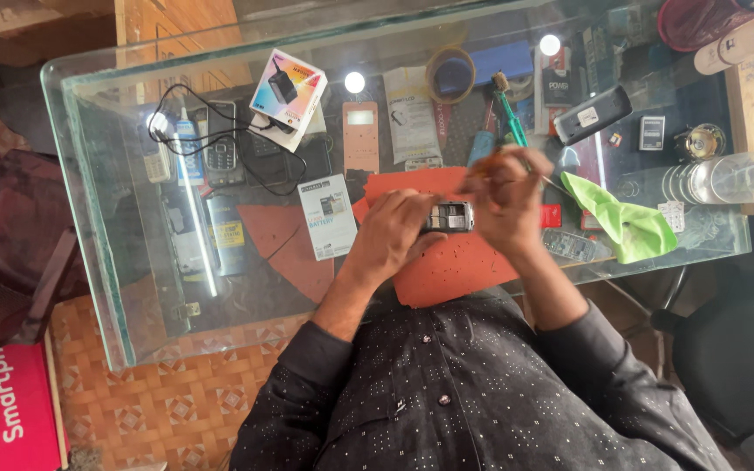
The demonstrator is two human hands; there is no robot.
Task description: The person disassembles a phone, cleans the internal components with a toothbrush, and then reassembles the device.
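Left hand (392,234) grips a small phone (448,216), fingers wrapped round its near end, held above the orange mat (455,266) on the glass surface (115,288). Right hand (503,196) is closed on a thin tool (554,181) (likely a fine screwdriver; the tip is hidden behind the fingers), working at the phone's far end.

Risks, as judged from this view:
- Phone is held in the air, not braced on the mat. A slip of the tool could gouge the casing or jab the left fingers.
- Small parts that come loose could roll off the mat onto glass and vanish among the clutter.
- Green cloth (626,218) and the clear bottle (726,179) lie near the right elbow's sweep; a wide move could knock them.
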